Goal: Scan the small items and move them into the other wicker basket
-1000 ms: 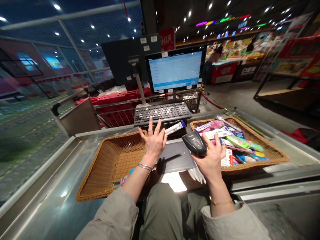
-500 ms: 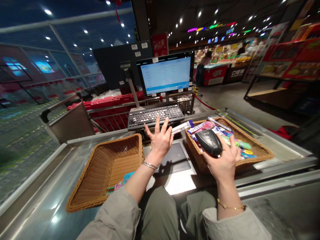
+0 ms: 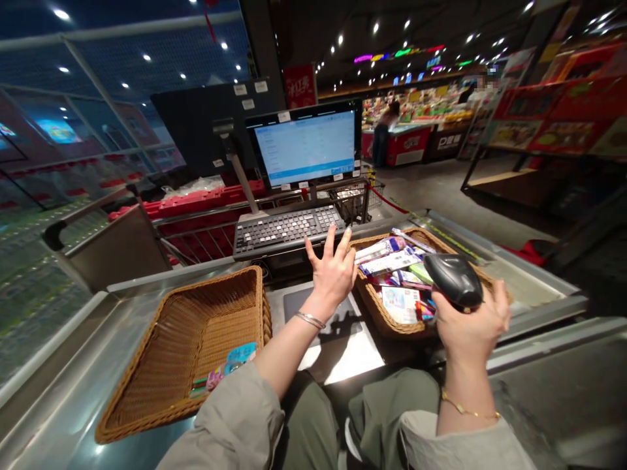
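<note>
My left hand is over the metal counter, just in front of the keyboard. Its fingers are raised apart, while its thumb side pinches the end of a slim white and purple packet, which reaches over the right wicker basket. Slim packets, a white card-like pack and other small colourful goods lie in that basket. A black handheld barcode scanner is gripped in my right hand, above the basket's right part. The scanner hides some of the goods beneath it.
Left of my arm stands another wicker basket with a few small packs. Ahead are a keyboard, a lit monitor and a red trolley load. A person stands far off by a red freezer.
The packet in my left hand has moved over the right basket. My right hand has shifted right with the scanner, uncovering more goods. The view has turned slightly right.
</note>
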`<state>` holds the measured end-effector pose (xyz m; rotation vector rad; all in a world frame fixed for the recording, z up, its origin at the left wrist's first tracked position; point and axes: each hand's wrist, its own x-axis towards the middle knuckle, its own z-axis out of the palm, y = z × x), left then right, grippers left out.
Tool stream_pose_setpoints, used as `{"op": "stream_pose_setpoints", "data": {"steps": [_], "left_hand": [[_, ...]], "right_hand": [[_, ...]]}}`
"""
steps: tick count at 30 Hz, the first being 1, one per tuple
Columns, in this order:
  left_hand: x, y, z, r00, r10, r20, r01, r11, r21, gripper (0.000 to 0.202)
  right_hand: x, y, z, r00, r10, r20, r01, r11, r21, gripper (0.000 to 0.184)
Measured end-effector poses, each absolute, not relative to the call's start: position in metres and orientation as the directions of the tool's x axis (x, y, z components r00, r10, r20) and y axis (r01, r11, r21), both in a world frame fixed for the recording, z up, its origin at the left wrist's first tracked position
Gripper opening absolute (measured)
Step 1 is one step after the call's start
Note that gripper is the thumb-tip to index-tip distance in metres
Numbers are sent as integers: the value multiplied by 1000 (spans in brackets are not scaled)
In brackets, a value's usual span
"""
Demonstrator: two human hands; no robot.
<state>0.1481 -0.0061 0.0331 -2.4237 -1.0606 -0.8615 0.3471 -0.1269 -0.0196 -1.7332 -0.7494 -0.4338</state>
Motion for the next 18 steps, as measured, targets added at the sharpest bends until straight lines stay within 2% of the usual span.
{"op": "stream_pose_setpoints", "data": {"steps": [6,11,16,18], "left_hand": [[178,1,30,581,514,631,721,-685,-105,25],[209,10,23,596,533,601,711,-698,-86,32],[211,9,17,601,563,568,710,-702,-56,44],[203,7,19,589,580,563,722,-691,-43,45]], "right_hand": [[367,-130,-29,773,212,598,633,-200,-748,59],[374,-129,-36,809,161,566,588,-219,-778,65],[378,-128,-41,806,159,570,592,-236,-771,60],[380,-127,-44,779,214,589,626,-219,-749,59]]}}
